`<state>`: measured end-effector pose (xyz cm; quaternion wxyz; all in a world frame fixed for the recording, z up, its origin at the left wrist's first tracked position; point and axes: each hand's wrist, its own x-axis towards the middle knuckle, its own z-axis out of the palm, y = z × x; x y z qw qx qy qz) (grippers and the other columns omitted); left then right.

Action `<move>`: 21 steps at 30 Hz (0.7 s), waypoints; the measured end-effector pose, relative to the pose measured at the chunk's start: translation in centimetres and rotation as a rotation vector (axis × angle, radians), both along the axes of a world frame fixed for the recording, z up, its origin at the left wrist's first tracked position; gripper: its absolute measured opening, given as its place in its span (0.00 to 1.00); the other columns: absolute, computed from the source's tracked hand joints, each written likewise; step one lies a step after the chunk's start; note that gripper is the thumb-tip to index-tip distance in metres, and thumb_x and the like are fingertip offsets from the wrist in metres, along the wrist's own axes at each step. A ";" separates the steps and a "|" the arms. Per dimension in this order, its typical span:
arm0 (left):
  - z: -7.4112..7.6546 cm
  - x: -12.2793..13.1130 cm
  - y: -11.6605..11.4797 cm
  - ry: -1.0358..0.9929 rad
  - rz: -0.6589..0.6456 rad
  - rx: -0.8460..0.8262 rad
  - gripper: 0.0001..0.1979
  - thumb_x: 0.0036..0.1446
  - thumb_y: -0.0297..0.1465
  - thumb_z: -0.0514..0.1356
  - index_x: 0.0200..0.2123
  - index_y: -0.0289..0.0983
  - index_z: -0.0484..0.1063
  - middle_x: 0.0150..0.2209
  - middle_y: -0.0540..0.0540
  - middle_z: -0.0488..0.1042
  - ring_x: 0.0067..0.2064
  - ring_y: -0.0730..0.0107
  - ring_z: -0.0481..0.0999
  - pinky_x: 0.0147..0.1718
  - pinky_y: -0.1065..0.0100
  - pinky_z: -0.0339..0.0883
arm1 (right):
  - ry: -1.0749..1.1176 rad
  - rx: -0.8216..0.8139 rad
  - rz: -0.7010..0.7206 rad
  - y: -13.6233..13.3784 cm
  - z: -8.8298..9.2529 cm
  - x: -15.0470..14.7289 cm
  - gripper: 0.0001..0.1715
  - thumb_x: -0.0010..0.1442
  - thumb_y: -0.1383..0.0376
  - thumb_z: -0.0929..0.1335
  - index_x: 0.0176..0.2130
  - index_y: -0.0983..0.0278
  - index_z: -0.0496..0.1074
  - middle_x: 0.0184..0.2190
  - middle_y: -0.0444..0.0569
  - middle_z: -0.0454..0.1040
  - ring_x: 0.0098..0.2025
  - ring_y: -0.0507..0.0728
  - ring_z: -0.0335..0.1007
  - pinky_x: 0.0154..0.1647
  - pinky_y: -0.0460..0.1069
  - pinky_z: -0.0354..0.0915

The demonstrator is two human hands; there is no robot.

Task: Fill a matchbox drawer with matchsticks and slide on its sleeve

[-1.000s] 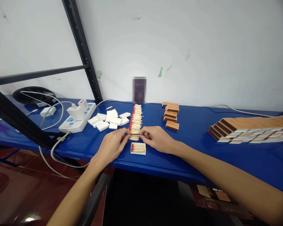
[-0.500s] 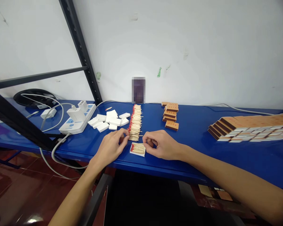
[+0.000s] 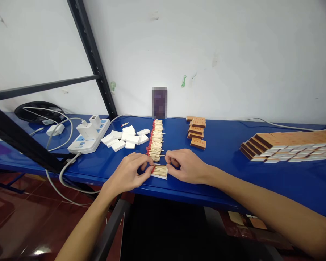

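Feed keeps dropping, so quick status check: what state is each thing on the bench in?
matchbox tray: open, matches inside, lying flat.
left hand: fingertips at the tray's left end.
right hand: fingertips at its right end.
match row: loose, lying in a line.
white trays: heaped loose.
orange sleeves: stacked.
power strip: chargers plugged in.

Bright, even light washes the wall (image 3: 233, 54) and table (image 3: 222, 145), shadows soft and faint. Matches (image 3: 155, 143) read sharp; there's glare on the floor (image 3: 38, 251), the edges bow with wide-angle bend, and one pixelated patch (image 3: 159, 103) sits mid-frame.
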<state>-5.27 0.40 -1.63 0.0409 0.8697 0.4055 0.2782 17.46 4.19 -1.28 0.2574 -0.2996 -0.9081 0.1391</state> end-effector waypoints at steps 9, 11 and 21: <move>0.3 0.1 0.0 0.022 -0.008 -0.041 0.04 0.61 0.30 0.55 0.36 0.38 0.70 0.25 0.53 0.64 0.28 0.73 0.64 0.32 0.69 0.57 | -0.008 -0.022 -0.122 1.9 -0.6 0.6 0.05 0.64 0.66 0.62 0.35 0.62 0.64 0.21 0.39 0.62 0.23 0.50 0.55 0.27 0.46 0.50; 0.4 0.1 0.0 0.036 0.006 -0.067 0.05 0.62 0.31 0.55 0.37 0.39 0.70 0.25 0.53 0.64 0.28 0.73 0.63 0.32 0.70 0.57 | -0.046 -0.037 -0.108 2.3 -0.7 0.7 0.03 0.64 0.66 0.62 0.37 0.62 0.66 0.21 0.39 0.63 0.24 0.50 0.57 0.27 0.46 0.50; 0.0 0.0 0.7 0.028 0.210 -0.131 0.10 0.64 0.32 0.50 0.42 0.40 0.71 0.25 0.52 0.70 0.27 0.70 0.68 0.29 0.69 0.55 | -0.090 -0.032 -0.135 2.8 -0.9 -0.3 0.05 0.62 0.65 0.65 0.35 0.63 0.70 0.22 0.39 0.64 0.24 0.49 0.58 0.28 0.46 0.50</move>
